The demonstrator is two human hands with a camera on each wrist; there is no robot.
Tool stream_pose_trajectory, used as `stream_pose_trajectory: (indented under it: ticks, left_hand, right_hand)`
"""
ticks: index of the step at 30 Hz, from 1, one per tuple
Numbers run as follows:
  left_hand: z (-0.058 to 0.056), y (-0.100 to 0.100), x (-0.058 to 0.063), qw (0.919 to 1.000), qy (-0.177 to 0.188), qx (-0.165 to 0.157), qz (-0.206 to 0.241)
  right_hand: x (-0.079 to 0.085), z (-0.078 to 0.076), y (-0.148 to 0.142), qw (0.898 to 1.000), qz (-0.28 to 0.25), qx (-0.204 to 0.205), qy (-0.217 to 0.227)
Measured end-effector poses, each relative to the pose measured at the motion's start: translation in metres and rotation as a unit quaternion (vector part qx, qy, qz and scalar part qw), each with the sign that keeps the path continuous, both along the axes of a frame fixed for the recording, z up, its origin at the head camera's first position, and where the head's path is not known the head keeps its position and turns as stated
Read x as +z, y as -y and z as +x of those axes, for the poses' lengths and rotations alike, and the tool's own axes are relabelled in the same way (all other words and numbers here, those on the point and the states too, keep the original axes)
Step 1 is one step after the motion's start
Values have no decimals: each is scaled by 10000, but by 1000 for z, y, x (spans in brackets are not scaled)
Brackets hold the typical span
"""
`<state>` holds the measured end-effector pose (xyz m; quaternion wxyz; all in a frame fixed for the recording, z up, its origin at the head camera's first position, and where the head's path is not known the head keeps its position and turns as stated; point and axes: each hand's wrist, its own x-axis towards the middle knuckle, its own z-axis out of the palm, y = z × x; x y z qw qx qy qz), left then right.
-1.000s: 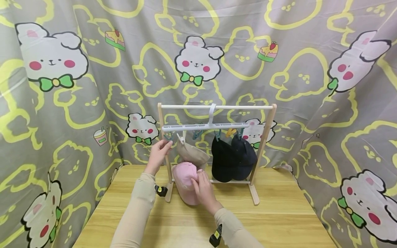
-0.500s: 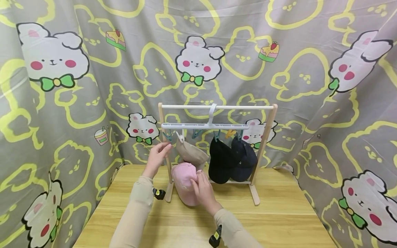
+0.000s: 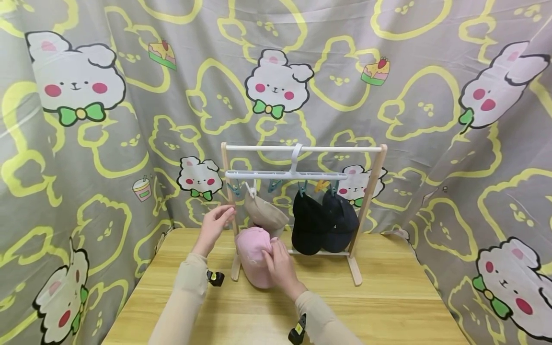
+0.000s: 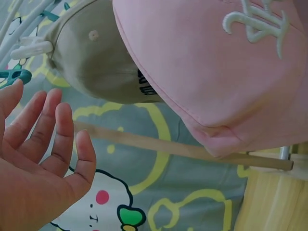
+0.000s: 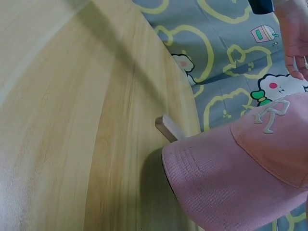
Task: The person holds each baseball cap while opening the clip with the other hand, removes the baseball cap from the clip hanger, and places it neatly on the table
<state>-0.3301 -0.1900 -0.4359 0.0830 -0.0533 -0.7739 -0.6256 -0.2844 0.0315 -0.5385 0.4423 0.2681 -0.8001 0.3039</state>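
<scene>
My right hand [image 3: 282,266] pinches a pink baseball cap [image 3: 252,251] at its edge and holds it in front of the rack's left side, brim downward. White embroidery shows on the cap's front in the left wrist view. My left hand [image 3: 213,227] holds nothing; its fingers are loosely bent, close to the left post and just below a free teal clip [image 3: 234,188]. Behind the pink cap, a beige cap [image 3: 263,213] hangs from a white clip [image 3: 251,189]. A black cap [image 3: 307,225] and a navy cap [image 3: 340,225] hang further right from teal clips.
A light-grey clip hanger [image 3: 276,176] hooks over the top bar [image 3: 258,148] of a small wooden rack. Unused teal [image 3: 274,185] and yellow [image 3: 321,186] clips dangle from it. The rack's feet [image 3: 355,271] stand on a wooden table [image 3: 388,297], with a patterned curtain [image 3: 336,110] behind.
My left hand has dropped down and left, away from the teal clip. The pink cap and my right hand have shifted slightly left. The hanging black cap has swung a little.
</scene>
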Motion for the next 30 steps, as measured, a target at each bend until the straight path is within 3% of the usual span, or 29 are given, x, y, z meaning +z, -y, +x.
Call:
stream_pose_trajectory:
  ticks: [11, 22, 30]
  left_hand:
    - [14, 13, -13, 9996, 175, 219, 21]
    - [31, 31, -35, 9981, 392, 478, 11]
    - [45, 42, -43, 9964, 491, 688, 51]
  right_hand:
    - [1, 4, 7, 9998, 10, 145, 114]
    - [-2, 9, 16, 9994, -73, 285, 168]
    - [-5, 13, 24, 9988, -49, 374, 298]
